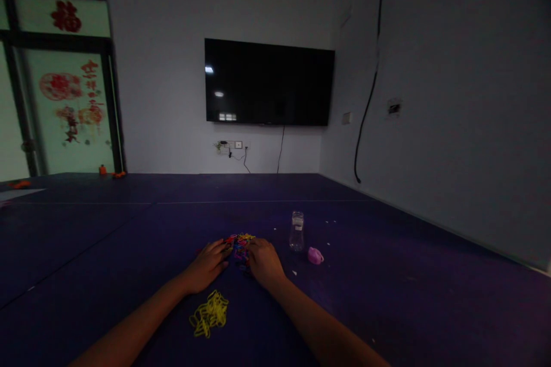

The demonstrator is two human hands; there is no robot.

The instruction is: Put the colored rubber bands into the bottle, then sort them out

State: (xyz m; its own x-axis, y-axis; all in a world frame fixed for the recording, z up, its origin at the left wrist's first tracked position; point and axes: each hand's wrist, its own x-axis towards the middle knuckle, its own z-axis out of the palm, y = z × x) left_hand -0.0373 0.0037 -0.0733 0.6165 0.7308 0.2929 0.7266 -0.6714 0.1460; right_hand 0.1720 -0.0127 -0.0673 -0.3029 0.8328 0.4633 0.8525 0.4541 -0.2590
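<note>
A small heap of mixed-colour rubber bands, with red, yellow, pink and blue ones, lies on the purple surface between my hands. My left hand rests low at its left side, fingers stretched out and fingertips touching the bands. From the right, my right hand reaches into the heap with its fingers bent and close together; whatever is under the fingertips is hidden. Nearer to me, below my left hand, a separate loose pile of yellow rubber bands is spread out.
Right of my right hand, a clear plastic bottle stands upright without a cap. Beside it lies a pink lid-like piece. White scraps dot the purple surface. Orange objects sit at the far left edge. A television hangs on the wall.
</note>
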